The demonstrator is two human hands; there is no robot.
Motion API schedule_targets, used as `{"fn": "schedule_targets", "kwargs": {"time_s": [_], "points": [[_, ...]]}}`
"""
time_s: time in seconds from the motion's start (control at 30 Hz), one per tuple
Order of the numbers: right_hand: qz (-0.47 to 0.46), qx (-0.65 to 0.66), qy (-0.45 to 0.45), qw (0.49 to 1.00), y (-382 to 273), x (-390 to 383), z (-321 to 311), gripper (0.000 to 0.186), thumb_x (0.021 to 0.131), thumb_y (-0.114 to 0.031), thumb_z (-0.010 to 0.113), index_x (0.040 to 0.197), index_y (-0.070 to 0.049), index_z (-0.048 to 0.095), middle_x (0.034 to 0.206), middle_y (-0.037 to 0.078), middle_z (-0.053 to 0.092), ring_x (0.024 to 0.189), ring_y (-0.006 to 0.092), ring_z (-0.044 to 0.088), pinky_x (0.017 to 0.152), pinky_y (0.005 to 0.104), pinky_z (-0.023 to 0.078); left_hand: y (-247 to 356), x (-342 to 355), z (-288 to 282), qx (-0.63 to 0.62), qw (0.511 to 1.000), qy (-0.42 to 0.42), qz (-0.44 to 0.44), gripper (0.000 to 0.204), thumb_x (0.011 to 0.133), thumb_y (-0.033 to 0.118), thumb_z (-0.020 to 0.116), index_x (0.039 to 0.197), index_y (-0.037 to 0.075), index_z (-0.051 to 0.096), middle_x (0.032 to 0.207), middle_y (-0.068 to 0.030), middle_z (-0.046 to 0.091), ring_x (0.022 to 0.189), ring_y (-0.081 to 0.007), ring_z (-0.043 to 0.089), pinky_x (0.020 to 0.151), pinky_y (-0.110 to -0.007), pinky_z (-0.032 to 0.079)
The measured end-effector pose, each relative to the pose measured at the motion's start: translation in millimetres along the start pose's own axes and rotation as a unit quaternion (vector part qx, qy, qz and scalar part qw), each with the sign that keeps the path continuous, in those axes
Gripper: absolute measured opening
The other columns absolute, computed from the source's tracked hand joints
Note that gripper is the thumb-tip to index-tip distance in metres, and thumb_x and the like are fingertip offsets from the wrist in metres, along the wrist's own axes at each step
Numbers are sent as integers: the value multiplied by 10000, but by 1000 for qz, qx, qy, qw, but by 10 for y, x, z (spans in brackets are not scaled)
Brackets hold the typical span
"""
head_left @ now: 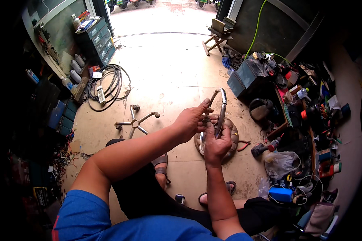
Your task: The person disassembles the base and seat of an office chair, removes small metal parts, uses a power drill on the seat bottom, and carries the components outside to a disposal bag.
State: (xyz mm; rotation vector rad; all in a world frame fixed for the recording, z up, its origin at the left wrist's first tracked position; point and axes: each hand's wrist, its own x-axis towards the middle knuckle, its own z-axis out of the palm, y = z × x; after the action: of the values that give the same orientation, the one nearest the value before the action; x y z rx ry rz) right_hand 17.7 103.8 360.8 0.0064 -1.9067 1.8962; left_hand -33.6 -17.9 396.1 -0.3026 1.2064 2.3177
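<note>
In front of me a shiny metal ring (224, 99) is held up, tilted nearly on edge. My right hand (218, 145) is closed round its near side, thumb pointing up. My left hand (192, 121) reaches to the ring's left part, its fingers pinched together at a small dark piece (205, 119) whose kind I cannot make out. Both hands' fingertips nearly meet there. Below the ring, a round padded stool seat (230, 152) lies on the floor, partly hidden by my right hand. Left of my hands stands a star-shaped metal chair base (135, 123) with casters.
Red-handled pliers (244, 145) and a cordless drill (265, 147) lie right of the seat. Cluttered tools and a plastic bag (280, 164) line the right side. A coiled black hose (116, 86) and a drawer cabinet (97, 40) are at left. A folding stool (219, 34) stands far off.
</note>
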Motion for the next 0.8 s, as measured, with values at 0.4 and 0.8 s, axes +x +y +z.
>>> {"fn": "schedule_targets", "kwargs": {"time_s": [0.4,0.8], "points": [[113,71,31,991,-177,99,-87,228,960,-146,731,1105,11,649,890,13,685,707,50,610,588,197,497,-132,39,-56,-42,998,-45,16,437,1082,319,496,1281,-67,545,1155,-195,679,1064,-266,677,937,-400,570],[65,41,9,997,-4,50,-116,284,904,-42,773,1136,7,616,999,21,667,888,95,637,768,227,525,-84,21,-47,-21,1000,-23,-2,372,1005,170,633,1284,-70,584,1196,-190,685,1067,-278,696,945,-388,574]]}}
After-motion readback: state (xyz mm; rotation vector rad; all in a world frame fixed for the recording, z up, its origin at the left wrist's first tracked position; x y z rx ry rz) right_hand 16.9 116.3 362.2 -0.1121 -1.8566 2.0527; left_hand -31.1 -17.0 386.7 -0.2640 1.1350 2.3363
